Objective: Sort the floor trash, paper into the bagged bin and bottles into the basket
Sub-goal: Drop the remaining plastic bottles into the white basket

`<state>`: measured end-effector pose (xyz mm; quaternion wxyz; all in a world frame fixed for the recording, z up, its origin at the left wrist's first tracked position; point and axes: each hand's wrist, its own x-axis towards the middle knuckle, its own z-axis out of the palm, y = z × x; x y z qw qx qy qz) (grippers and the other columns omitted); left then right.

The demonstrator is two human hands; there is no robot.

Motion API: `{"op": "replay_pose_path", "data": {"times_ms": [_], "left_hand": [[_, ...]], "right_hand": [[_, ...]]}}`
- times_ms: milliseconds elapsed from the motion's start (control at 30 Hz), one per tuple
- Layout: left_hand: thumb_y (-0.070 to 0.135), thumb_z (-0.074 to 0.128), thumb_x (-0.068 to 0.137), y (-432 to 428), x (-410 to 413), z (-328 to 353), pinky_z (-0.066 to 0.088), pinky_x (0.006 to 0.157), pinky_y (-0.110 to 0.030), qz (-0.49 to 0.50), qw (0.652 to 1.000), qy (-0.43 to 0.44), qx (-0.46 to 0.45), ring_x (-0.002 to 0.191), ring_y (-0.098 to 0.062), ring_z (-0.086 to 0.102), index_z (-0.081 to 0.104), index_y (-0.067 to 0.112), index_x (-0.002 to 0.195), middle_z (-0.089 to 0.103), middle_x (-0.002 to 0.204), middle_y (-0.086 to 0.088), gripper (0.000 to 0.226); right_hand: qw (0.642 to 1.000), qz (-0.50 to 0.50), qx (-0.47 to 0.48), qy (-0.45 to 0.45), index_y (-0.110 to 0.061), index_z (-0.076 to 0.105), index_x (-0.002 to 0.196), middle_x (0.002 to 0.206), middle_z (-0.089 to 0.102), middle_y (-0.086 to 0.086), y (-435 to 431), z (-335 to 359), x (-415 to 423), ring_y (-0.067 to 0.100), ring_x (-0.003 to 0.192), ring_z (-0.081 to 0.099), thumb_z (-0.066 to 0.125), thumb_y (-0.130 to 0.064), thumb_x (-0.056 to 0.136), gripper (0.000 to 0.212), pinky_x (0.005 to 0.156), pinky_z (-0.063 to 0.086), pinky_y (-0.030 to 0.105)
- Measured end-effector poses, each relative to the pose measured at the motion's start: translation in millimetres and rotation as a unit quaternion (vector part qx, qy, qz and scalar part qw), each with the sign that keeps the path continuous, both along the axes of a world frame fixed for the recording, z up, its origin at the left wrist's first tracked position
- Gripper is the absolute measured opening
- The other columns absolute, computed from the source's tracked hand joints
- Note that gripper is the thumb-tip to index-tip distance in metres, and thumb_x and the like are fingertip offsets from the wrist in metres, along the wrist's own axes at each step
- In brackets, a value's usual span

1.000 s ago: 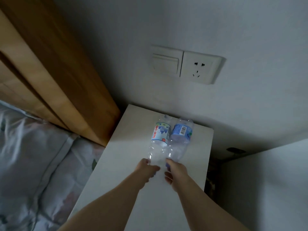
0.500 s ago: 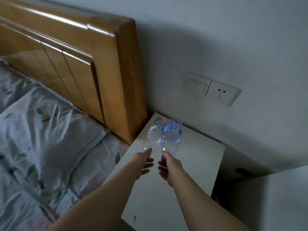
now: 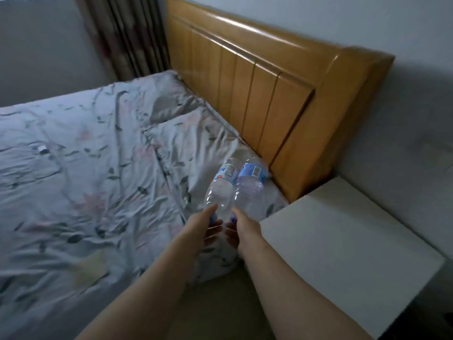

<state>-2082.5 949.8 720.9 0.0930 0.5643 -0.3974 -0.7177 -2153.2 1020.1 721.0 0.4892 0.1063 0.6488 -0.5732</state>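
- Now gripping, with the left hand (image 3: pixel 206 231), the cap end of the white-labelled bottle (image 3: pixel 221 190): thumb on top, other fingers curled below.
- Likewise gripping, with the right hand (image 3: pixel 242 229), the cap end of the blue-labelled bottle (image 3: pixel 251 192), in the same manner; barcode visible on its label.
- Both of clear plastic with dented walls, held in the air side by side and touching along their length, bases pointing away from the person.
- Hanging above the near corner of the bed (image 3: pixel 85 168), close to the headboard (image 3: pixel 269 82) but apart from it.
- Below, a wrinkled pale cover with a leaf and flower print, and a pillow (image 3: pixel 196 141) of the same cloth against the headboard.
- Of yellow-brown wood with upright panels, standing at the grey wall (image 3: pixel 404 106).
- On the right, just beside bed and headboard, a white desk (image 3: pixel 343 241).
- Between bed and desk, a narrow strip of floor (image 3: pixel 220 305) under the bare forearms.
- At top left, a dark striped curtain (image 3: pixel 130 33).
- On the cover at far left, a small dark and white object (image 3: pixel 44 150), too small to identify.
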Motion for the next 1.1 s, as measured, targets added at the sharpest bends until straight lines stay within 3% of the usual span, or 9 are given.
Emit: {"op": "replay_pose_path", "data": {"times_ms": [233,500,667,767,900,1100], "left_hand": [[0.040,0.054,0.089,-51,191,44,0.041,0.059,-0.026,0.200,0.976,0.058,-0.061,0.070,-0.013,0.057,0.055,0.013,0.081,0.061,0.074,-0.002,0.028],[0.041,0.052,0.089,-67,369,80,0.042,0.062,-0.027,0.400,0.902,0.084,-0.135,0.070,-0.013,0.058,0.057,0.014,0.080,0.061,0.073,-0.001,0.028],[0.044,0.053,0.088,-68,444,84,0.045,0.071,-0.029,0.489,0.856,0.069,-0.153,0.070,-0.016,0.058,0.057,0.014,0.079,0.060,0.071,-0.001,0.032],[0.046,0.053,0.088,-74,480,81,0.044,0.066,-0.028,0.536,0.828,0.052,-0.159,0.072,-0.015,0.059,0.058,0.014,0.079,0.062,0.071,-0.002,0.033],[0.047,0.054,0.087,-95,514,80,0.041,0.069,-0.029,0.583,0.797,0.034,-0.156,0.072,-0.015,0.059,0.059,0.015,0.079,0.063,0.069,0.000,0.034],[0.050,0.054,0.086,-133,557,82,0.038,0.062,-0.029,0.635,0.761,0.055,-0.124,0.068,-0.012,0.057,0.056,0.016,0.079,0.059,0.070,0.001,0.035]], "right_hand": [[0.984,0.164,-0.070,-0.003,-0.016,0.053,0.067,0.066,0.056,0.002,-73,39,172,0.014,0.058,0.051,0.055,-0.035,0.090,0.029,0.054,0.042,0.023],[0.926,0.361,-0.109,0.005,-0.012,0.054,0.077,0.072,0.059,0.005,-124,85,337,0.017,0.065,0.053,0.055,-0.032,0.091,0.025,0.059,0.042,0.026],[0.879,0.461,-0.121,-0.004,-0.009,0.056,0.085,0.079,0.061,0.007,-148,87,413,0.018,0.069,0.056,0.056,-0.036,0.090,0.027,0.060,0.044,0.027],[0.853,0.507,-0.125,-0.021,-0.009,0.055,0.086,0.080,0.060,0.008,-164,88,449,0.018,0.069,0.054,0.055,-0.035,0.091,0.027,0.060,0.044,0.027],[0.822,0.552,-0.139,-0.026,-0.010,0.058,0.101,0.082,0.061,0.007,-194,87,481,0.017,0.069,0.055,0.055,-0.036,0.091,0.028,0.060,0.044,0.027],[0.815,0.566,-0.125,0.007,-0.010,0.055,0.080,0.074,0.058,0.007,-261,88,518,0.017,0.063,0.052,0.057,-0.037,0.089,0.029,0.058,0.043,0.026]]}}
